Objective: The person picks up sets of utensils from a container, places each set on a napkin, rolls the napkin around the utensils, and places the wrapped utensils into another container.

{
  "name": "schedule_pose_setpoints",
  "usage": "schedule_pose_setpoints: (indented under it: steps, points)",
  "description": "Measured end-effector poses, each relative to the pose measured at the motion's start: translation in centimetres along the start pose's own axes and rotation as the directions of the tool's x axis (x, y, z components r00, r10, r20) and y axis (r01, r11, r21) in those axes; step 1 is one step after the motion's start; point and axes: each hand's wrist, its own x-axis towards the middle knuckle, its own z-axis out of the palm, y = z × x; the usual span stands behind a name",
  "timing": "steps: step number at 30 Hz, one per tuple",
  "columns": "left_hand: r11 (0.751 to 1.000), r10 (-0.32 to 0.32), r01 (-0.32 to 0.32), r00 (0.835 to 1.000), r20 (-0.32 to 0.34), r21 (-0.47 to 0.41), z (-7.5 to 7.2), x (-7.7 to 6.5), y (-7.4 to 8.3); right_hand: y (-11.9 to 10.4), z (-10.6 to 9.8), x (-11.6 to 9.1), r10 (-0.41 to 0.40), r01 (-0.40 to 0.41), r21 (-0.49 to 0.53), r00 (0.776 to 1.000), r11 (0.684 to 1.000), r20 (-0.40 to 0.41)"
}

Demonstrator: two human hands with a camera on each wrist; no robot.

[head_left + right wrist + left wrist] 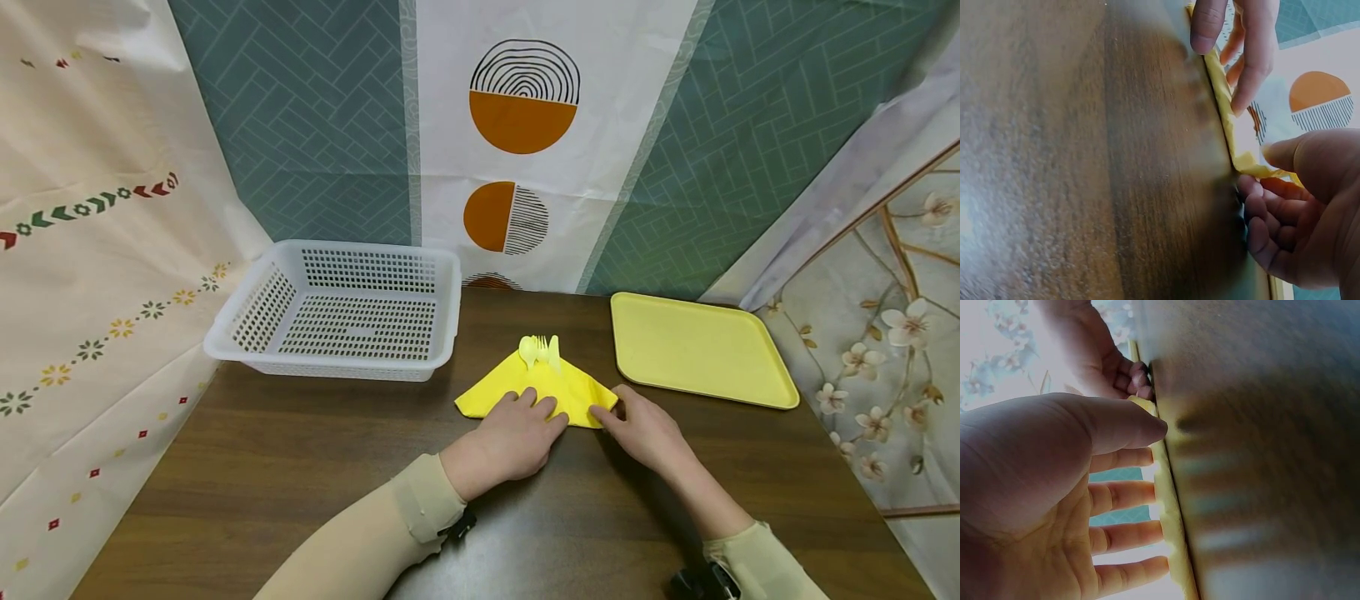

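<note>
The left hand (517, 435), fingers spread on the yellow napkin (575, 392), should steady the spoon (528, 352), fork (542, 347) and knife (554, 353); the right hand (643, 427), pinching the napkin's right corner, should move gently.

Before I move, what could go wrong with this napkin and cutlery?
The spoon, fork and knife poke out of the napkin, so they might slide out. Your right grip pinches one corner, so a tug could skew the napkin. The left grip rests on the napkin; lifting off may let it open.
</note>
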Motion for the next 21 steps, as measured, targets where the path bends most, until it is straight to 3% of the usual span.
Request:
schedule_pose_setpoints:
  steps: [15, 21]
  points:
    - [1.000, 0.004, -0.004, 1.000, 0.003, 0.004, -0.14, -0.02, -0.03, 0.01, 0.27, -0.18, -0.002, 0.004, -0.053, 0.999, 0.999, 0.042]
    - [1.000, 0.006, -0.006, 1.000, 0.005, 0.004, -0.12, 0.00, -0.04, -0.13, 0.14, -0.19, 0.001, 0.000, -0.027, 0.999, 1.000, 0.034]
